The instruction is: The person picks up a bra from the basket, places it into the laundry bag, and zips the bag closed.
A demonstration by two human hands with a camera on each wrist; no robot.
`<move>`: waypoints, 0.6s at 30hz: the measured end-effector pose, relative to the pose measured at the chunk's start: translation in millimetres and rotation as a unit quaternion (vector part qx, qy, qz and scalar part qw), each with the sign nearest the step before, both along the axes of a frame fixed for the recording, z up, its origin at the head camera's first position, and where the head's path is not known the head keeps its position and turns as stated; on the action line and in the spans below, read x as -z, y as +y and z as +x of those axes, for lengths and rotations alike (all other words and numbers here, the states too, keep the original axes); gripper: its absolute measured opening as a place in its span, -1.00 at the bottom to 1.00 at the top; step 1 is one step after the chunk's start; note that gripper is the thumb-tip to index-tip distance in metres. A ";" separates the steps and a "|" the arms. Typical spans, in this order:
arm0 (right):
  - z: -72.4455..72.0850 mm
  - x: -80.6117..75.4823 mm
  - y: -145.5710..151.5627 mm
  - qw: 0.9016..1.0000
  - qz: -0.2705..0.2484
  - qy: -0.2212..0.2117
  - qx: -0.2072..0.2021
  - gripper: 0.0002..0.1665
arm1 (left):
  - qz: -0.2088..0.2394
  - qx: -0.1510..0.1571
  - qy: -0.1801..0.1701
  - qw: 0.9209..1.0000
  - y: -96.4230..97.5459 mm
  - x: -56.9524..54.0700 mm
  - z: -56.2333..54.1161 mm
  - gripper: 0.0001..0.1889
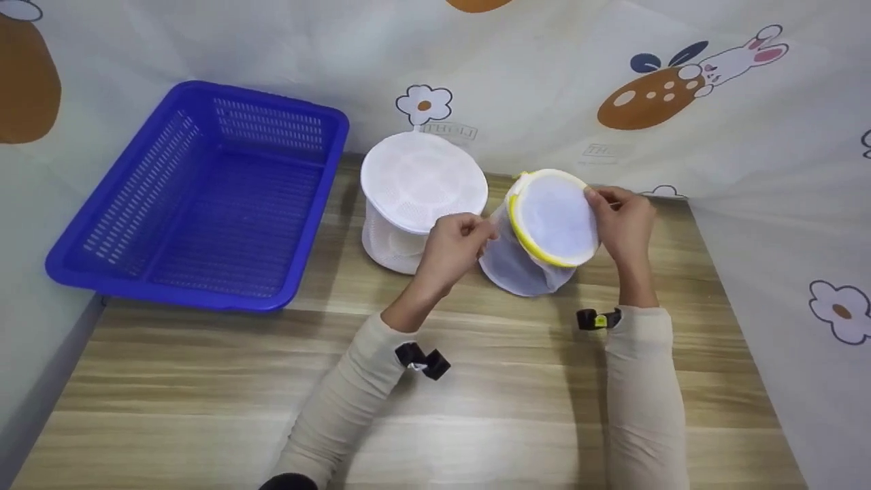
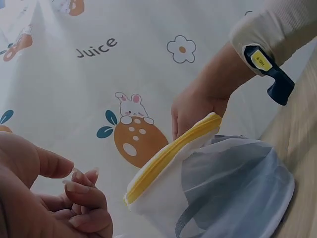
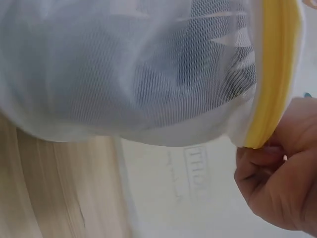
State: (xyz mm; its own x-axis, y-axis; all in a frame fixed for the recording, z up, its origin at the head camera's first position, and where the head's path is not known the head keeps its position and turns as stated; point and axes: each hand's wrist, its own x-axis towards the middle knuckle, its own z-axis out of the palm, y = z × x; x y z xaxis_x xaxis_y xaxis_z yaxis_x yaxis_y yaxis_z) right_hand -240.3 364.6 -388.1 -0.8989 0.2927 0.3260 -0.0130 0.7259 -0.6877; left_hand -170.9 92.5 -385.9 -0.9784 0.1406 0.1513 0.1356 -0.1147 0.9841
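Observation:
A cylindrical mesh laundry bag (image 1: 556, 216) with a yellow zip round its lid stands right of centre, its top tilted towards me and its side wall creased. My right hand (image 1: 627, 223) pinches the lid's right edge between thumb and fingers. In the right wrist view those fingertips sit at the end of the yellow zip band (image 3: 277, 69). Just left of the bag is my left hand (image 1: 454, 246), fingers loosely curled with nothing between them. The left wrist view shows its thumb (image 2: 55, 163) close to the bent fingers, apart from the bag's yellow edge.
An all-white mesh laundry bag (image 1: 425, 180) stands upright behind my left hand. At the left is a big blue plastic basket (image 1: 309, 204) with slotted walls. A printed cloth (image 1: 531, 88) hangs behind the wooden table (image 1: 490, 381) and along its sides.

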 end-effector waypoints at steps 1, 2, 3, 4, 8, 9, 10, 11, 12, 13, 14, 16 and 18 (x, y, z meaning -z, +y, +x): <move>-4.0 -0.3 -2.3 1.000 -0.006 -0.001 0.013 -0.55 | -0.007 -0.004 0.004 1.000 -3.2 0.7 0.5 -0.77; -7.7 -0.4 -4.8 1.000 -0.013 -0.002 0.028 -0.56 | -0.014 -0.009 0.006 1.000 -6.3 1.6 1.1 -0.77; -11.4 -0.6 -7.3 0.999 -0.021 -0.004 0.041 -0.57 | -0.024 -0.015 0.008 1.000 -9.2 2.5 1.7 -0.77; -14.9 -0.7 -9.7 0.998 -0.027 -0.005 0.054 -0.58 | -0.034 -0.020 0.011 0.999 -11.8 3.2 2.3 -0.78; -24.3 -2.3 -19.3 0.993 -0.050 -0.017 0.105 -0.59 | -0.079 -0.037 0.032 0.996 -20.3 5.7 6.5 -0.81; -25.3 -2.8 -20.4 0.992 -0.053 -0.018 0.115 -0.59 | -0.091 -0.037 0.041 0.994 -21.9 6.1 7.9 -0.82; -25.9 -3.4 -21.7 0.990 -0.057 -0.019 0.124 -0.59 | -0.102 -0.037 0.051 0.993 -23.6 6.5 9.1 -0.83; -26.5 -3.2 -23.2 0.989 -0.062 -0.020 0.131 -0.59 | -0.113 -0.037 0.060 0.991 -26.1 7.3 10.7 -0.83; -27.0 -2.7 -24.1 0.988 -0.064 -0.019 0.137 -0.60 | -0.126 -0.039 0.069 0.989 -28.9 8.3 12.2 -0.84; -27.2 -2.4 -24.8 0.987 -0.067 -0.019 0.142 -0.60 | -0.138 -0.040 0.078 0.987 -32.0 9.4 13.5 -0.84; -27.4 -1.8 -25.0 0.987 -0.071 -0.017 0.145 -0.60 | -0.151 -0.044 0.086 0.984 -35.2 10.7 14.5 -0.85; -27.6 0.0 -24.0 0.986 -0.069 -0.009 0.153 -0.61 | -0.172 -0.050 0.094 0.979 -41.9 14.3 15.5 -0.85; -26.6 1.8 -21.4 0.985 -0.065 -0.007 0.161 -0.60 | -0.189 -0.056 0.097 0.976 -48.4 18.1 15.8 -0.87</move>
